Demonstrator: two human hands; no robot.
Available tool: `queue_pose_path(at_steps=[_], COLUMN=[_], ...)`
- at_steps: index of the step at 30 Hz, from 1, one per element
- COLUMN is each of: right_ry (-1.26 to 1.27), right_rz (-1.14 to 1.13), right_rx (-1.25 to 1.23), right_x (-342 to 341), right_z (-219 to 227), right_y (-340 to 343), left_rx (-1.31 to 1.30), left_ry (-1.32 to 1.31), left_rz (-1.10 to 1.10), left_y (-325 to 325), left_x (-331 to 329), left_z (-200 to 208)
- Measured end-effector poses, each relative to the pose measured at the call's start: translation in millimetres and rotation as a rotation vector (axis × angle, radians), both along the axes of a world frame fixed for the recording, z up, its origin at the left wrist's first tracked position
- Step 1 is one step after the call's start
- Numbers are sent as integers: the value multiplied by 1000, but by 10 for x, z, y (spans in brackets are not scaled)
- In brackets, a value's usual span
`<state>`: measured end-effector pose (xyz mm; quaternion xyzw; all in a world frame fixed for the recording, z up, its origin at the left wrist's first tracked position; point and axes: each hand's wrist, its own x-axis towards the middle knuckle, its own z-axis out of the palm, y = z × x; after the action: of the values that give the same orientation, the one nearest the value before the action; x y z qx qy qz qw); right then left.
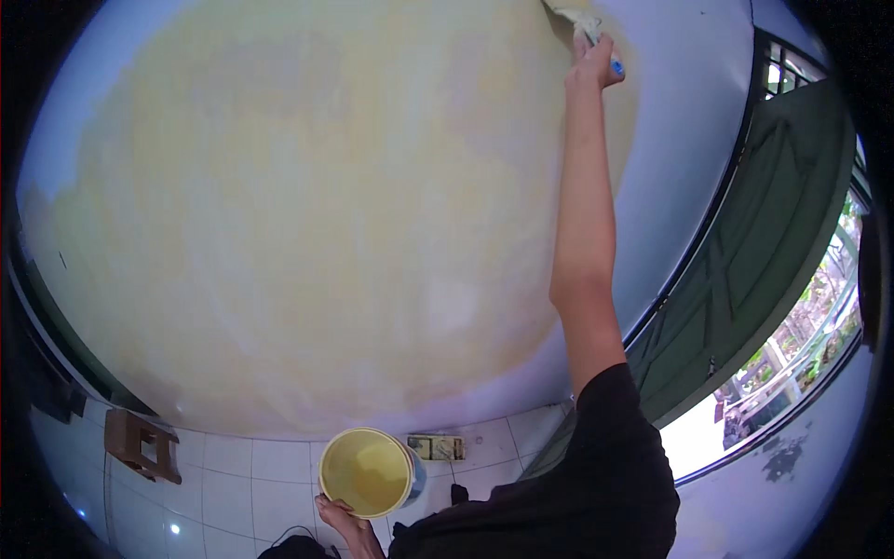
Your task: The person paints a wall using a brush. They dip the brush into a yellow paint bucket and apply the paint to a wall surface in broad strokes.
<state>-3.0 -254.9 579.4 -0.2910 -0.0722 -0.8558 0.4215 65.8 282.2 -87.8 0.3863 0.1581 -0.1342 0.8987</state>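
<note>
At the upper right, my raised right hand (594, 65) is closed round the handle of a cream-smeared paintbrush (579, 17). The handle ends in blue, and the top of the brush is cut off by the picture's edge. Its head lies against the wall (326, 214), which carries a broad, uneven pale-yellow coat with bluish-white borders. Low in the view, my left hand (345, 517) grips the near left rim of a round bucket (367, 472). Yellow paint coats the bucket's inside; how much it holds is hard to tell.
A brown stool (142, 445) stands on the white tiled floor (279, 461) at the lower left. Beyond the bucket, a small yellowish rectangular object (436, 447) lies near the wall's foot. On the right are a dark green door (745, 252) and a bright opening (792, 373) to the outside.
</note>
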Motion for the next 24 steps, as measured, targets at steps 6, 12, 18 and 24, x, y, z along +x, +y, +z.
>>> queue_pose_path(at_steps=[6, 12, 18, 24], right_ry=[24, 177, 496, 1267], right_rz=[81, 0, -197, -88], right_rx=[115, 540, 1282, 1823], right_x=[80, -241, -1616, -2319], right_z=[-1590, -4091, -7282, -8498], right_y=[37, 443, 1152, 3043], left_rx=[-31, -77, 14, 38], left_ry=[205, 33, -4, 44], left_rz=[20, -151, -181, -151], left_y=[195, 467, 569, 832], left_x=[145, 343, 440, 407], left_z=[334, 219, 147, 296])
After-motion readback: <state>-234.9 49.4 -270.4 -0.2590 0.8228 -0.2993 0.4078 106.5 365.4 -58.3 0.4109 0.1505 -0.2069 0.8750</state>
